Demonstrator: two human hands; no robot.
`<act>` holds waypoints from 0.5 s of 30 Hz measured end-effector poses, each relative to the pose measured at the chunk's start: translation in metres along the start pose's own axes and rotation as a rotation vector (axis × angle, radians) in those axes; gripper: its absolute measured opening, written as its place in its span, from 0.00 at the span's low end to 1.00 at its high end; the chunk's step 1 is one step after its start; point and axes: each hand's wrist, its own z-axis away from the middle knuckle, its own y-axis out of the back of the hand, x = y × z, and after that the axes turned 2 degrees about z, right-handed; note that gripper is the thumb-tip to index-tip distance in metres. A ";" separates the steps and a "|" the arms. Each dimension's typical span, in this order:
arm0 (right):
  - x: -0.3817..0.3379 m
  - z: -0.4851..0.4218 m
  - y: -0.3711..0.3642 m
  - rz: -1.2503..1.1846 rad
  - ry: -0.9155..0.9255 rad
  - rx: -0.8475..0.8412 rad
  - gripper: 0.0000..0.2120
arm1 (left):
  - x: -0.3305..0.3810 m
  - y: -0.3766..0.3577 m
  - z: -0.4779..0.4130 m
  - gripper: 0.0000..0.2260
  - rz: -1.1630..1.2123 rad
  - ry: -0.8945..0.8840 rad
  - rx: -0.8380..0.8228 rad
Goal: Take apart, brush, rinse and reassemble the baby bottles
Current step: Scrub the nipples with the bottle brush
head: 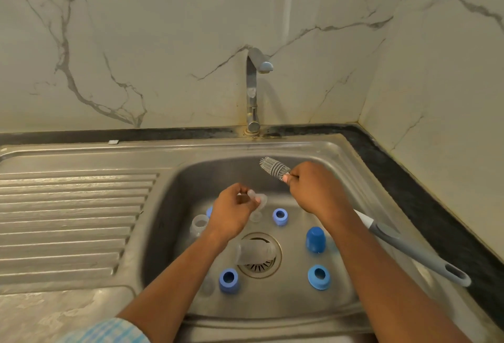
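My left hand (231,211) pinches a clear silicone teat (259,200) over the steel sink (169,206). My right hand (313,190) grips a grey bottle brush just below its bristle head (274,167); the brush's long grey handle (417,252) runs back under my right forearm over the sink's right rim. On the sink floor lie several blue screw rings (280,216) (228,280) (318,277), a blue cap (315,239), a clear bottle on its side (199,224) at the left, and another clear bottle (253,255) lying over the drain.
A chrome tap (253,91) stands behind the sink against a marble wall, with no water running. A ribbed steel draining board (71,220) stretches left of the basin. A black counter edge (425,195) borders the right side. Another clear part (207,285) lies near the front left ring.
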 end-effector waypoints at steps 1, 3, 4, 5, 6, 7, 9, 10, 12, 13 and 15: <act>0.003 -0.001 0.000 -0.001 -0.010 0.022 0.11 | -0.004 -0.004 -0.002 0.05 -0.113 -0.043 -0.038; 0.010 -0.002 0.002 0.014 -0.039 0.064 0.11 | -0.011 -0.018 -0.007 0.06 -0.299 -0.103 -0.135; 0.011 -0.003 0.002 0.019 -0.041 0.080 0.11 | -0.014 -0.021 -0.011 0.06 -0.356 -0.111 -0.171; 0.013 -0.003 0.002 0.016 -0.046 0.087 0.11 | -0.015 -0.026 -0.015 0.05 -0.399 -0.101 -0.204; 0.015 -0.004 0.002 0.007 -0.051 0.086 0.11 | -0.015 -0.033 -0.020 0.05 -0.431 -0.092 -0.229; 0.017 -0.004 0.003 -0.003 -0.061 0.082 0.11 | -0.016 -0.041 -0.025 0.05 -0.455 -0.082 -0.249; 0.018 -0.004 0.003 -0.017 -0.080 0.070 0.11 | -0.018 -0.056 -0.033 0.04 -0.482 -0.061 -0.275; 0.019 -0.004 0.002 -0.021 -0.088 0.066 0.12 | -0.019 -0.065 -0.036 0.04 -0.495 -0.055 -0.289; 0.020 -0.005 -0.001 -0.031 -0.092 0.071 0.12 | -0.024 -0.082 -0.040 0.04 -0.543 -0.048 -0.333; 0.021 -0.006 -0.002 -0.040 -0.089 0.075 0.12 | -0.027 -0.089 -0.042 0.05 -0.584 -0.039 -0.356; 0.021 -0.008 -0.004 -0.052 -0.077 0.076 0.13 | -0.031 -0.101 -0.043 0.07 -0.709 -0.039 -0.400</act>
